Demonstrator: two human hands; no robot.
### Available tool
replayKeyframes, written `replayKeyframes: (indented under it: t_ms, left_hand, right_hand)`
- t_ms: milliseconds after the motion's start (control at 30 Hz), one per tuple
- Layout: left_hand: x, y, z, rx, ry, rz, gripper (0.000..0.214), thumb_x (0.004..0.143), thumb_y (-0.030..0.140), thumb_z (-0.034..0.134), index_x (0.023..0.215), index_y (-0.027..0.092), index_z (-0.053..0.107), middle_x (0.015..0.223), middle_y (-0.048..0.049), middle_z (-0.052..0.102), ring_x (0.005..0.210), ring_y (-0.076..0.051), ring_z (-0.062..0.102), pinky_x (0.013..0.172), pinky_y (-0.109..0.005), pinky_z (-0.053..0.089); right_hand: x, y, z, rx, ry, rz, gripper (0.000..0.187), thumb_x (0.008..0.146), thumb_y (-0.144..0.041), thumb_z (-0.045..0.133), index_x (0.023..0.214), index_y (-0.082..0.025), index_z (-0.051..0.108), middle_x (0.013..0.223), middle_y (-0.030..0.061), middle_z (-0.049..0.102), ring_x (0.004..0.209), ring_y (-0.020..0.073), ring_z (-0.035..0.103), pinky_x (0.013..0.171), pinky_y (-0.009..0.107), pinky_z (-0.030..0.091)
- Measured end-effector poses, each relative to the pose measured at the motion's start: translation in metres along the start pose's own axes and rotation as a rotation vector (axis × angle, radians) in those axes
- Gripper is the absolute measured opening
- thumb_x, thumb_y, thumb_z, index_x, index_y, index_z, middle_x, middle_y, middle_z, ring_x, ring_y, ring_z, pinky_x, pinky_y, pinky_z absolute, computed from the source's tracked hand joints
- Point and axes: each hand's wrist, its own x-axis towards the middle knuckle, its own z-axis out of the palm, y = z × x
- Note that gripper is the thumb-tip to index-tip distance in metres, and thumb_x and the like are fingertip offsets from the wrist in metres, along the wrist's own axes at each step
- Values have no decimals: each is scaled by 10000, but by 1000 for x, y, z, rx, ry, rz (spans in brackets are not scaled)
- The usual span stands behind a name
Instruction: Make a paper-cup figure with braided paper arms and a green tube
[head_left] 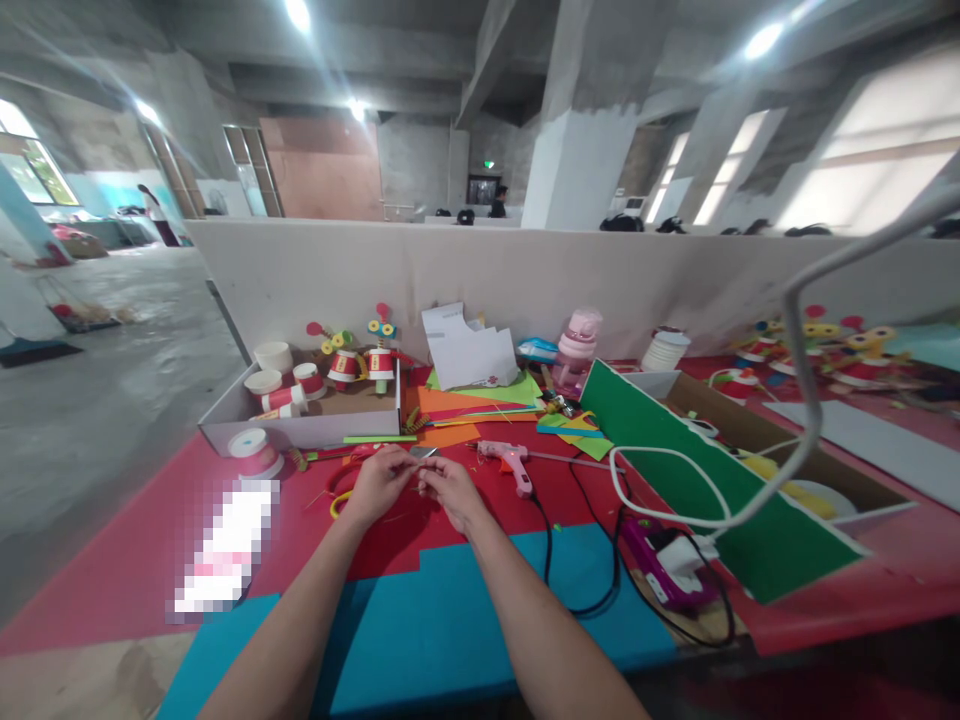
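Observation:
My left hand (380, 483) and my right hand (448, 490) meet over the red mat (135, 570), fingertips pinched together on a small thin piece I cannot make out. Under my left hand lie red and yellow curled strips (337, 495). A pink glue gun (510, 463) rests just right of my right hand, its black cord running toward me. A green strip (379, 439) lies just beyond my hands.
A white box (300, 425) at the back left holds paper-cup figures (364, 365). Coloured paper sheets (480, 405), a pink bottle (576, 350), a ribbon spool (255, 452), a green board (697, 490) on a cardboard box, and a purple power strip (667, 570) surround them. A blue mat (442, 620) lies near me.

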Motion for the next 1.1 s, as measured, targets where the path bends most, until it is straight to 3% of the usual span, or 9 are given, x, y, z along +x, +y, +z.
replayKeyframes:
  t_ms: [233, 433, 567, 767, 967, 1100]
  left_hand:
    - [-2, 3, -2, 75, -43, 89, 231, 736, 121, 600, 874, 219, 758, 825, -71, 692, 801, -205, 586, 769, -302, 444]
    - [-4, 0, -3, 194, -75, 197, 375, 729, 49, 498, 984, 194, 731, 876, -71, 675, 845, -188, 578, 794, -313, 450]
    - [-2, -10, -3, 70, -69, 92, 326, 756, 87, 489, 954, 188, 727, 890, -64, 687, 856, -187, 596, 818, -317, 453]
    - [2, -18, -1, -270, 52, -190, 291, 831, 367, 560, 955, 133, 682, 801, -49, 673, 716, -159, 592, 673, -253, 453]
    - [1, -10, 3, -236, -110, -188, 295, 780, 392, 636, 911, 136, 700, 812, -57, 708, 728, -177, 622, 692, -268, 471]
    - [0, -7, 3, -195, -62, -200, 272, 733, 377, 674, 858, 137, 704, 793, -59, 717, 735, -188, 638, 693, -276, 483]
  right_hand:
    - [-1, -5, 1, 71, 13, 22, 257, 583, -290, 772, 778, -156, 671, 592, -34, 599, 537, 73, 517, 555, 207, 428]
    - [0, -4, 1, 159, 37, -7, 328, 617, -428, 777, 761, -156, 660, 586, -31, 586, 535, 77, 514, 521, 196, 414]
    - [0, -3, 2, 113, 17, -50, 323, 615, -402, 799, 781, -166, 653, 593, -46, 575, 538, 68, 508, 537, 188, 428]
    - [-1, -6, 3, 28, 92, -167, 284, 673, -367, 751, 854, -173, 651, 620, -36, 611, 562, 89, 556, 561, 204, 461]
    - [-2, -4, 7, -37, 103, -231, 295, 702, -380, 722, 897, -187, 614, 713, -23, 649, 592, 106, 599, 592, 229, 497]
    - [-2, 0, 8, -38, 90, -183, 309, 687, -409, 726, 844, -204, 557, 691, -30, 645, 581, 126, 620, 593, 255, 516]
